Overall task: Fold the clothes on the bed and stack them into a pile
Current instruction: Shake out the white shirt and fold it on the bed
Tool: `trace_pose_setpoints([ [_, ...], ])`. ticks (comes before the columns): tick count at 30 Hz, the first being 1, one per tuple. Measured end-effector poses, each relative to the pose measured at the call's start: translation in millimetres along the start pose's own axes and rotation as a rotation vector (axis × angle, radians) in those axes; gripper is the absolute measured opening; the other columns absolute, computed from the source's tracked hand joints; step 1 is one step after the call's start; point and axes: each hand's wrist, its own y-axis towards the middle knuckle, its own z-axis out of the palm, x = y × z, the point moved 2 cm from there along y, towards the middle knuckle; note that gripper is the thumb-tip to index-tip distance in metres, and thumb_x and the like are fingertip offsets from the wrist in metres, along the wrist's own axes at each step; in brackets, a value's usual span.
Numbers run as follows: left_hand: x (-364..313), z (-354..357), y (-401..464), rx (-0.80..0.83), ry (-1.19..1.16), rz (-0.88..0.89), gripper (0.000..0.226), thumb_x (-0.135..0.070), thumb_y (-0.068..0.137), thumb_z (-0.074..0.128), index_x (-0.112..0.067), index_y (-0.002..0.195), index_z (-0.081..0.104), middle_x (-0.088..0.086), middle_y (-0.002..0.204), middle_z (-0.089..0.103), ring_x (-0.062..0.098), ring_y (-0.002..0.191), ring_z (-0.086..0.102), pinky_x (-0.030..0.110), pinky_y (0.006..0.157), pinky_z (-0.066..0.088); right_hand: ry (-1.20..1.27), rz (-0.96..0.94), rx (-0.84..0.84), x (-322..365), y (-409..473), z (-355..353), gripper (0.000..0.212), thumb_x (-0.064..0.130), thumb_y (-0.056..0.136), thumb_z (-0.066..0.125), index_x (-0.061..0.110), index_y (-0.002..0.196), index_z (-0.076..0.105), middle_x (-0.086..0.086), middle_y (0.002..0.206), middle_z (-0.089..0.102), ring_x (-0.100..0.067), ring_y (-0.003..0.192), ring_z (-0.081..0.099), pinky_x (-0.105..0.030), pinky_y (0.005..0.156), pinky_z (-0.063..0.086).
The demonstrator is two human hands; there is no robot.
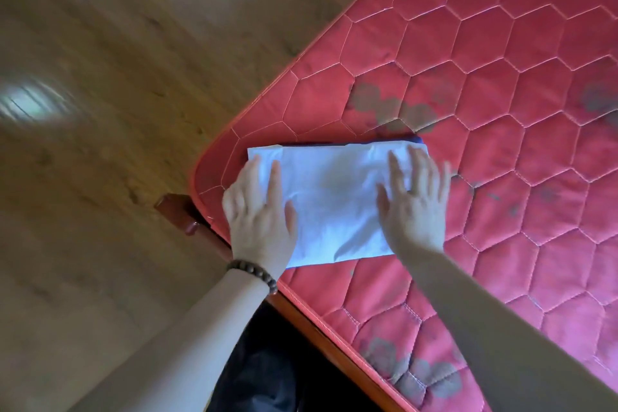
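Red quilted mattress [501,77] is filling the right side above a wooden floor [100,110]. Straight, slightly spread fingers of the left hand [259,211] and right hand [414,201] are pressing flat on a folded white garment [334,197] near the mattress corner. A dark edge [334,143], possibly another folded garment, is peeking from beneath. A beaded bracelet [254,273] is circling the left wrist.

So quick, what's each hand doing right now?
Left hand: open, fingers flat on the white cloth, holding nothing.
Right hand: open, fingers spread flat on the same cloth, slightly blurred.
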Motion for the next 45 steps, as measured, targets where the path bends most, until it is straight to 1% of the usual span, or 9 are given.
trace_pose_setpoints([
  [4, -24, 25, 2, 0.179, 0.049, 0.168, 0.068, -0.016, 0.087, 0.059, -0.003, 0.148, 0.033, 0.014, 0.159, 0.024, 0.028, 0.148, 0.014, 0.054, 0.118, 0.016, -0.003, -0.323, 0.215, 69, -3, 26, 0.055, 0.022, 0.092, 0.034, 0.005, 0.143, 0.043, -0.015, 0.152, 0.037, -0.032, 0.143, 0.031, -0.059, 0.114, 0.021],
  [7, -14, 46, 6, 0.248, 0.126, 0.149, 0.061, -0.028, 0.098, 0.042, -0.011, 0.153, 0.021, 0.008, 0.161, 0.013, 0.023, 0.149, 0.005, 0.049, 0.121, 0.010, -0.055, -0.262, 0.403, 62, -3, 58, 0.060, 0.038, 0.100, 0.021, 0.019, 0.154, 0.003, -0.004, 0.163, 0.003, -0.021, 0.150, -0.002, -0.050, 0.120, -0.006],
  [9, -7, 54, 6, 0.242, 0.148, 0.175, 0.063, -0.036, 0.097, 0.030, -0.012, 0.154, 0.017, 0.007, 0.162, 0.009, 0.023, 0.150, 0.004, 0.049, 0.121, 0.008, -0.134, -0.258, 0.394, 43, -2, 67, 0.061, 0.049, 0.100, 0.012, 0.027, 0.152, -0.010, 0.000, 0.162, -0.006, -0.017, 0.150, -0.007, -0.049, 0.119, -0.010],
  [13, -9, 61, 2, 0.212, 0.140, 0.196, 0.070, -0.035, 0.091, 0.035, -0.011, 0.154, 0.019, 0.009, 0.163, 0.008, 0.026, 0.150, 0.005, 0.052, 0.120, 0.011, -0.127, -0.139, 0.302, -3, -4, 61, 0.062, 0.055, 0.097, 0.022, 0.032, 0.154, 0.011, -0.001, 0.162, 0.013, -0.017, 0.150, 0.007, -0.054, 0.118, -0.001],
  [19, -3, 56, 2, 0.188, 0.097, 0.048, 0.070, -0.049, 0.088, 0.041, -0.033, 0.153, 0.023, 0.015, 0.162, -0.002, 0.033, 0.150, -0.003, 0.061, 0.117, 0.004, -0.007, 0.142, 0.190, -32, -10, 56, 0.063, 0.067, 0.092, 0.032, 0.048, 0.150, 0.018, -0.013, 0.162, 0.004, -0.032, 0.149, 0.004, -0.054, 0.119, 0.006],
  [23, 6, 48, -1, 0.157, -0.107, -0.155, 0.067, -0.058, 0.087, 0.049, -0.042, 0.149, 0.029, 0.020, 0.160, -0.004, 0.048, 0.145, 0.004, 0.062, 0.112, 0.023, 0.069, 0.345, 0.162, -31, -22, 54, 0.066, 0.071, 0.089, 0.037, 0.050, 0.148, 0.020, -0.017, 0.160, 0.010, -0.038, 0.141, 0.026, -0.048, 0.115, 0.024],
  [27, 5, 38, -1, 0.125, -0.272, -0.231, 0.066, -0.048, 0.086, 0.063, -0.040, 0.147, 0.036, 0.029, 0.153, 0.013, 0.043, 0.137, 0.025, 0.055, 0.108, 0.035, 0.032, 0.375, 0.137, -23, -23, 50, 0.065, 0.070, 0.087, 0.040, 0.048, 0.147, 0.028, -0.018, 0.145, 0.037, -0.037, 0.119, 0.043, -0.048, 0.095, 0.036],
  [35, 26, 23, 13, 0.068, -0.301, -0.244, 0.071, -0.034, 0.079, 0.077, -0.031, 0.143, 0.046, 0.032, 0.140, 0.028, 0.046, 0.125, 0.041, 0.049, 0.096, 0.048, 0.152, 0.308, 0.111, 1, -7, 49, 0.064, 0.063, 0.088, 0.048, 0.035, 0.145, 0.042, -0.027, 0.132, 0.044, -0.040, 0.108, 0.046, -0.046, 0.091, 0.040],
  [45, 33, 13, 13, 0.273, -0.009, -0.320, 0.070, -0.057, 0.091, 0.050, -0.043, 0.152, 0.018, 0.026, 0.151, 0.022, 0.043, 0.125, 0.036, 0.052, 0.102, 0.035, 0.051, 0.340, 0.383, 12, 2, 42, 0.067, 0.068, 0.091, 0.031, 0.048, 0.150, 0.009, -0.016, 0.153, 0.019, -0.034, 0.123, 0.034, -0.042, 0.100, 0.030],
])
